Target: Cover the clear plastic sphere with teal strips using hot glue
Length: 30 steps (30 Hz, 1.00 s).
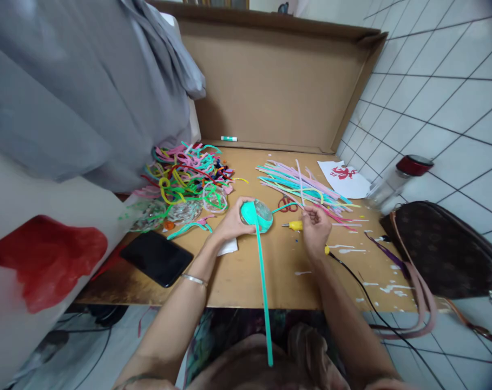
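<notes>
My left hand [231, 223] is closed around a round clear container [264, 209] partly covered in turquoise pipe cleaner. A long turquoise pipe cleaner [263, 292] hangs from it toward my lap. Another turquoise strand [281, 208] runs from its right side to the fingertips of my right hand [315, 225], which pinch its end. A pale strand [300, 181] rises just above those fingers; whether they hold it too, I cannot tell. A yellow-handled tool with a metal tip [295, 225] lies partly hidden beneath my right hand. Red-handled scissors [287, 204] rest behind the strand.
Loose pipe cleaners [189, 173] heap at left, and straight ones [302, 187] lie at centre right. A black phone [156, 258] sits left. Rightward are a paper with a red drawing [353, 187], a red-lidded bottle [398, 181], a brown bag [448, 249] and a black cord [359, 281].
</notes>
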Motion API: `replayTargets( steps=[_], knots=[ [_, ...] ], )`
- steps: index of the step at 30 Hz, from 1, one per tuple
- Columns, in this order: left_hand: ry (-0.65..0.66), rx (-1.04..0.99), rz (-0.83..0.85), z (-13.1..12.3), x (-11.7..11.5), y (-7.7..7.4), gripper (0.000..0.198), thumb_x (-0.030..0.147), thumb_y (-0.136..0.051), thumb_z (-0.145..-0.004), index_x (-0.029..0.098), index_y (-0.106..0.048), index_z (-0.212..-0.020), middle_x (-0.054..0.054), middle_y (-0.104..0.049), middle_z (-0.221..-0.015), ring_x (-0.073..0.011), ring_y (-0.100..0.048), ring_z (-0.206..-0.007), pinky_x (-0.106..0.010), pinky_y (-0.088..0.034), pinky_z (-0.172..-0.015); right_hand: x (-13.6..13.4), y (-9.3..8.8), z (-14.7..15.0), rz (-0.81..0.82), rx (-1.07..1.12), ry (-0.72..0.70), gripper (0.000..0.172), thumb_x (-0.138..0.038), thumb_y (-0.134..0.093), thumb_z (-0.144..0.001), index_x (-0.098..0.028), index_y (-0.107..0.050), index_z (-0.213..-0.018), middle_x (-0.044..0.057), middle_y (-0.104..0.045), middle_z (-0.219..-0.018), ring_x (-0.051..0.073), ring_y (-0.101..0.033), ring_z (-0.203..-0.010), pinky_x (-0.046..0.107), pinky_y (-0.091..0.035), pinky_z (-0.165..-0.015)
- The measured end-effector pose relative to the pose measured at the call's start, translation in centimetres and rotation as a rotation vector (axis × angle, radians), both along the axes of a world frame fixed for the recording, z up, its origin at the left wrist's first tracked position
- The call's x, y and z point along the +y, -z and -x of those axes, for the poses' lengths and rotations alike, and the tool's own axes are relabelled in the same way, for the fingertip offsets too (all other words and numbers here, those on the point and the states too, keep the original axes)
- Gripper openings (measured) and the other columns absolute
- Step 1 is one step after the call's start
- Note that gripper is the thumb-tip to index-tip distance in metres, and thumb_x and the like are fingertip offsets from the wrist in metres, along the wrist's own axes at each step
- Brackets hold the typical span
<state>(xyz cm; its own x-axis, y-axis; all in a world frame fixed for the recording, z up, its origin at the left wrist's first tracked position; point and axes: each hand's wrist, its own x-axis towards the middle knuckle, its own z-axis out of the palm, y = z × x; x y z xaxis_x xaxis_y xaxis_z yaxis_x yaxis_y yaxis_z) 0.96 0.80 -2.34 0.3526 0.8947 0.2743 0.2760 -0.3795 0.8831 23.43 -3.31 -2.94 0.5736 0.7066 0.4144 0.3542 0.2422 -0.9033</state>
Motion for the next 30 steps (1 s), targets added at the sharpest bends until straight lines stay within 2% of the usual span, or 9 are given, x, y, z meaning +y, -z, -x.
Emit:
replayTargets(
  steps=[3, 6, 9, 11, 16, 22, 27, 30],
  knots=[
    [0.002, 0.014, -0.012, 0.2, 0.4, 0.3, 0.075, 0.028, -0.078, -0.053, 0.017, -0.046, -0.119, -0.005, -0.054, -0.116, -0.022, -0.054, -0.104, -0.032, -0.045, -0.09, -1.8, 0.8, -1.6, 0.131, -0.396, 0.089, 0.026, -0.035, -0.046, -0.081, -0.015, -0.059, -0.092, 0.008, -0.065, -0.085, 0.019, -0.058, -0.076, 0.035, -0.047, -0.074],
    [-0.001, 0.014, -0.01, 0.3, 0.7, 0.5, 0.073, 0.027, -0.076, -0.054, 0.017, -0.046, -0.12, -0.005, -0.054, -0.116, -0.0219, -0.054, -0.105, -0.032, -0.045, -0.091, -3.7, 1.2, -2.2, 0.389, -0.868, 0.201, 0.034, -0.04, -0.043, -0.087, -0.011, -0.058, -0.096, 0.016, -0.062, -0.092, 0.026, -0.056, -0.087, 0.038, -0.042, -0.076],
    [-0.023, 0.026, -0.02, 0.4, 0.7, 0.5, 0.073, 0.026, -0.076, -0.053, 0.017, -0.046, -0.119, -0.005, -0.054, -0.116, -0.0223, -0.053, -0.107, -0.032, -0.044, -0.093, -4.8, 1.4, -1.9, 0.639, -1.101, 0.277, 0.047, -0.052, -0.045, -0.087, -0.008, -0.056, -0.097, 0.019, -0.06, -0.091, 0.029, -0.056, -0.085, 0.036, -0.038, -0.071],
    [-0.019, 0.024, -0.012, 0.3, 0.6, 0.4, 0.074, 0.026, -0.076, -0.053, 0.017, -0.046, -0.12, -0.005, -0.054, -0.117, -0.0225, -0.053, -0.107, -0.032, -0.045, -0.093, -5.0, 1.6, -1.7, 0.718, -1.156, 0.288, 0.053, -0.056, -0.046, -0.085, -0.006, -0.056, -0.1, 0.019, -0.06, -0.092, 0.03, -0.056, -0.086, 0.035, -0.037, -0.068],
    [-0.001, 0.019, 0.01, 0.2, 0.4, 0.1, 0.074, 0.028, -0.076, -0.054, 0.017, -0.045, -0.121, -0.006, -0.054, -0.119, -0.0233, -0.054, -0.108, -0.034, -0.045, -0.093, -4.3, 1.3, -2.3, 0.812, -1.075, 0.281, 0.051, -0.055, -0.048, -0.084, -0.006, -0.059, -0.098, 0.018, -0.063, -0.093, 0.029, -0.059, -0.086, 0.033, -0.037, -0.066],
    [0.023, -0.002, 0.047, 0.2, 0.4, 0.1, 0.075, 0.028, -0.078, -0.054, 0.018, -0.044, -0.121, -0.006, -0.055, -0.12, -0.0231, -0.056, -0.106, -0.033, -0.046, -0.091, -4.9, 0.1, -3.0, 0.852, -0.775, 0.201, 0.037, -0.045, -0.051, -0.079, -0.014, -0.061, -0.097, 0.012, -0.066, -0.097, 0.024, -0.061, -0.084, 0.031, -0.038, -0.065],
    [0.063, -0.046, 0.031, 0.4, 0.9, 0.5, 0.078, 0.028, -0.08, -0.053, 0.018, -0.044, -0.122, -0.008, -0.053, -0.125, -0.0251, -0.052, -0.114, -0.035, -0.042, -0.097, -6.4, -1.8, -3.3, 0.56, -0.599, 0.217, 0.04, -0.048, -0.052, -0.068, -0.017, -0.059, -0.092, 0.01, -0.065, -0.087, 0.024, -0.058, -0.078, 0.033, -0.04, -0.068],
    [0.087, -0.054, 0.047, 0.6, 1.2, 0.8, 0.078, 0.027, -0.08, -0.053, 0.019, -0.044, -0.122, -0.008, -0.053, -0.126, -0.0256, -0.051, -0.115, -0.037, -0.041, -0.098, -5.7, -3.1, -2.5, 0.424, -0.523, 0.254, 0.046, -0.05, -0.055, -0.063, -0.017, -0.053, -0.096, 0.008, -0.062, -0.082, 0.022, -0.056, -0.07, 0.033, -0.041, -0.066]
  ],
)
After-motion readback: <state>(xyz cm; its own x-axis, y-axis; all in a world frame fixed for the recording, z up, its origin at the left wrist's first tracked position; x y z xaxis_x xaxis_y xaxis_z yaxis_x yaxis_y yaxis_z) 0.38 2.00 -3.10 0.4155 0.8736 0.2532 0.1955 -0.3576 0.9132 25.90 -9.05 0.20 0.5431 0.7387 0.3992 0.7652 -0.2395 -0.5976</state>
